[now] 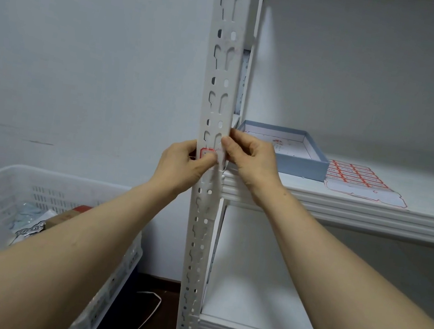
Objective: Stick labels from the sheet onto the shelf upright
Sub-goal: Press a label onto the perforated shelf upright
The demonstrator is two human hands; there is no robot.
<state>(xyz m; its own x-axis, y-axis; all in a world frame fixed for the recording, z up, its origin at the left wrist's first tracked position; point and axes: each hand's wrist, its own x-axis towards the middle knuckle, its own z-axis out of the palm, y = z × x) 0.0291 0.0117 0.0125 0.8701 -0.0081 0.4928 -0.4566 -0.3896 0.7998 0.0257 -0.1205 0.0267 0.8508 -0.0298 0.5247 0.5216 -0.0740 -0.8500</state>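
Pressing a red-bordered label (207,152) against the front face of the white perforated shelf upright (221,84), just level with the front lip of the middle shelf board (346,207). Left hand (182,165) coming in from the left side of the upright, thumb lying across the label's lower right corner, fingers curled behind the post's edge, so pinching label and metal together. Right hand (251,160) reaching from the right side, thumb tip and forefinger closing narrowly on a pale, translucent strip at the label's right edge; whether backing film or part of the label itself, not possible telling. Both forearms stretching up from the bottom corners, bare. Label sheet (357,177) lying flat on the shelf board well to the right of the hands, rows of red-bordered labels filling its far part, an emptied white stretch at its near edge. Shallow blue tray-like box (304,166) sitting on the same board between the upright and the sheet, just beside the sheet. White slotted plastic crate (6,183) standing low at the left, holding assorted packets and a white block.
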